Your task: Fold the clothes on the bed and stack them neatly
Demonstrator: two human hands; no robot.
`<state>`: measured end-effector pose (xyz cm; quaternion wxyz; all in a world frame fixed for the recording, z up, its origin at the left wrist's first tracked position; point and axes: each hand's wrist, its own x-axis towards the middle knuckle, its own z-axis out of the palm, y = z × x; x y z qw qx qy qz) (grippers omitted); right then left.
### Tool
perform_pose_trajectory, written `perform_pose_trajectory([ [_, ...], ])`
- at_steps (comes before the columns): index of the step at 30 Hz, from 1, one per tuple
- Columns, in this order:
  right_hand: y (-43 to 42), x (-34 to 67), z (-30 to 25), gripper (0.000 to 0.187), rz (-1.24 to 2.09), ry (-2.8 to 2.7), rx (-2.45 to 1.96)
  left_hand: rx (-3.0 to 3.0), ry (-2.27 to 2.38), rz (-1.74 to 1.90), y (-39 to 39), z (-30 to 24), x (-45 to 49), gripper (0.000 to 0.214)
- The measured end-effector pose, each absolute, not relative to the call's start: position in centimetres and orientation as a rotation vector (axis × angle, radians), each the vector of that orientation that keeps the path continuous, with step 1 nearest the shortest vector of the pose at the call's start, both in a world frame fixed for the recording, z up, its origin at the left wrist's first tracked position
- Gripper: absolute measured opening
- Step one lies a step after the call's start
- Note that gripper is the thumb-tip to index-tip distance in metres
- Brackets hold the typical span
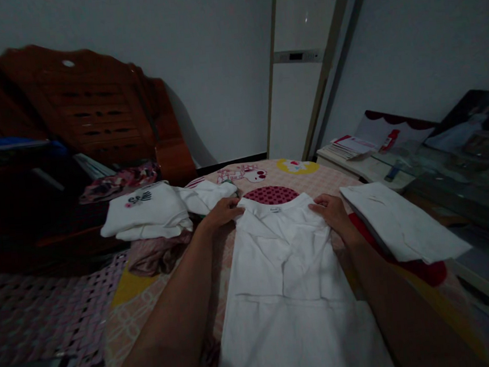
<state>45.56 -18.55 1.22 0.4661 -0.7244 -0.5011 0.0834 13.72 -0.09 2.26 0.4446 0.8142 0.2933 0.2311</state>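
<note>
A long white shirt (281, 266) lies on the round table, its neckline at the far end and a small dark label just below the collar edge. Creases run across and down its middle, and its lower end leaves the bottom of the view. My left hand (225, 211) pinches the left shoulder corner beside the neckline. On the other shoulder corner, the fingers of my right hand (328, 210) are closed on the fabric. Both forearms reach in along the shirt's sides.
White folded clothes (146, 212) with a dark print lie left, over a brownish cloth (159, 255). Another folded white garment (402, 221) rests right, above red fabric. The patterned tablecloth (248, 174) covers the table. Around it stand a wooden chair (87, 106) and a glass-topped cabinet (432, 173).
</note>
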Motion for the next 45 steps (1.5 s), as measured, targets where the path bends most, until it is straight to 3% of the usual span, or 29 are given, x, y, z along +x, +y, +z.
perform_pose_trajectory([
  [8,-19.2,45.3,1.6,0.015,-0.368,-1.064,-1.985,2.384,1.188,0.798,-0.9,3.6,16.2,0.024],
  [12,-19.4,45.6,1.0,0.011,-0.375,-1.095,-2.259,2.429,1.648,0.688,-1.5,2.4,16.9,0.025],
  [18,-19.5,44.7,2.0,0.024,-0.383,-1.257,-2.294,2.429,1.645,0.647,-1.6,2.1,16.7,0.027],
  [20,-19.6,43.8,3.2,0.026,-0.281,-1.413,-2.104,2.394,1.592,0.651,-1.3,2.8,16.3,0.027],
  [27,-19.8,38.1,4.9,0.025,0.58,-1.858,-1.49,2.393,1.502,0.683,-0.3,4.2,14.8,0.03],
  [30,-19.6,36.0,4.1,0.025,0.55,-1.976,-1.532,2.396,1.441,0.69,-0.1,4.3,14.7,0.028],
  [34,-19.6,35.0,4.1,0.01,0.384,-2.045,-1.567,2.389,1.233,0.591,0.5,4.5,13.7,0.031],
  [41,-20.2,34.6,5.5,0.011,0.838,-1.511,-1.499,2.12,1.014,0.397,1.6,4.3,10.6,0.045],
  [43,-20.2,34.3,5.6,0.018,0.999,-1.387,-1.454,2.093,0.929,0.4,1.7,4.2,10.0,0.045],
  [45,-20.4,34.3,5.8,0.043,1.125,-1.329,-1.393,2.104,0.877,0.445,1.8,4.1,9.8,0.038],
])
